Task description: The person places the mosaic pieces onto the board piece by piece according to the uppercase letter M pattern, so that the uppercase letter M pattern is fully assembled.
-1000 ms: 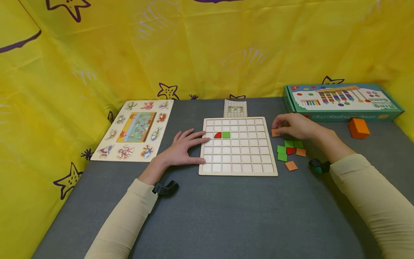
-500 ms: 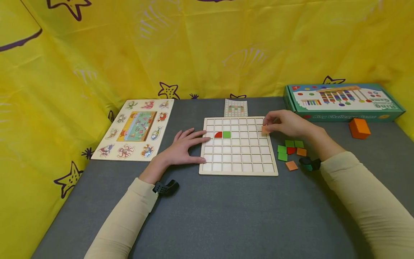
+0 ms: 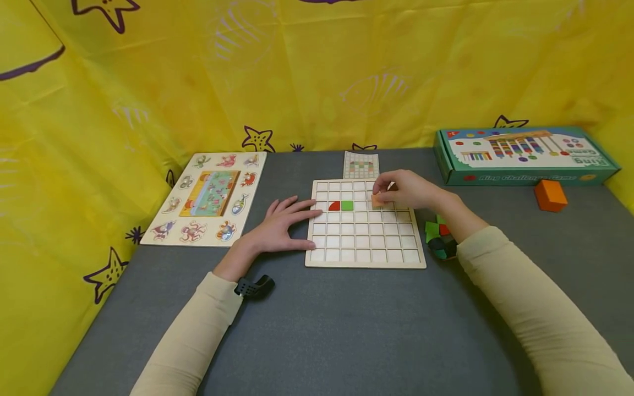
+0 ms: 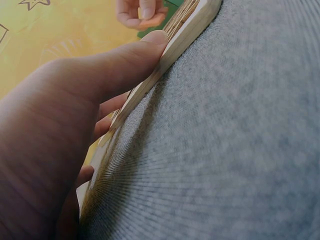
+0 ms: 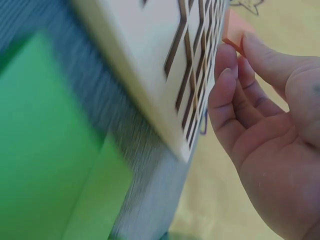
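A wooden grid board (image 3: 365, 264) lies flat on the table. In its cells sit a red quarter-round tile (image 3: 334, 206) and, just right of it, a green square tile (image 3: 347, 205). My left hand (image 3: 277, 228) rests at the board's left edge with fingers spread, the thumb touching its side. Above the right part of the grid, my right hand (image 3: 413, 191) pinches an orange square tile (image 3: 377, 201) between thumb and fingers. The right wrist view shows this orange tile (image 5: 238, 31) held off the board.
A small pattern card (image 3: 360, 165) lies behind the board. Loose green tiles (image 3: 431, 231) and a red one (image 3: 444, 230) lie to its right, partly under my right wrist. Further out are a sea-animal puzzle (image 3: 208, 192), a green game box (image 3: 525, 157) and an orange block (image 3: 551, 196).
My right hand has carried the orange tile left, from the table beside the board to over the grid's right part. My left hand has stayed in place.
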`<control>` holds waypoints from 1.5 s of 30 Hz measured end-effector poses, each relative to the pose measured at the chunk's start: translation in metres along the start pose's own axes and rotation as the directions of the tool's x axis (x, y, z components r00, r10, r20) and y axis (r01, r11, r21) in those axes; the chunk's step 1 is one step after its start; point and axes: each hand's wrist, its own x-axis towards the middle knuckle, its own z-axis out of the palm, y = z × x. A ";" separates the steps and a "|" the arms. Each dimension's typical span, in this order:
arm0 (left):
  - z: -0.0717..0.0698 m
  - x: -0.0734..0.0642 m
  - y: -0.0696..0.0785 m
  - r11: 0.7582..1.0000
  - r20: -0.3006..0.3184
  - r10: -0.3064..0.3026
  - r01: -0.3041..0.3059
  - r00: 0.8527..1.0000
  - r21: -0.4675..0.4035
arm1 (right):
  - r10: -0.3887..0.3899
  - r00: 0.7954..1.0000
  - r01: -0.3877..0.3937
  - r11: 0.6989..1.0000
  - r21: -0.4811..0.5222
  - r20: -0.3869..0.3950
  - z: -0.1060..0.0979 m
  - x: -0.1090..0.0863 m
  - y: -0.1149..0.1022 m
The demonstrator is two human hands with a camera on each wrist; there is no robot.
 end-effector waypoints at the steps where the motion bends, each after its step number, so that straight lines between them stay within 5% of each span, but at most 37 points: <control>1: 0.000 0.000 0.000 1.000 0.000 -0.001 0.001 1.000 0.000 | -0.009 1.000 0.009 1.000 -0.004 0.007 0.002 0.003 -0.002; 18: 0.001 0.002 0.002 1.000 0.006 -0.002 0.002 1.000 -0.011 | -0.001 1.000 0.003 0.998 -0.068 0.025 0.023 0.027 -0.018; 32: -0.001 0.000 0.001 1.000 0.004 0.003 -0.003 1.000 -0.010 | -0.003 0.999 0.006 0.997 -0.077 0.032 0.011 0.020 -0.015; 45: 0.000 0.001 -0.001 1.000 0.003 0.000 0.000 1.000 -0.003 | 0.041 0.999 -0.041 0.999 -0.024 0.010 -0.008 -0.008 -0.004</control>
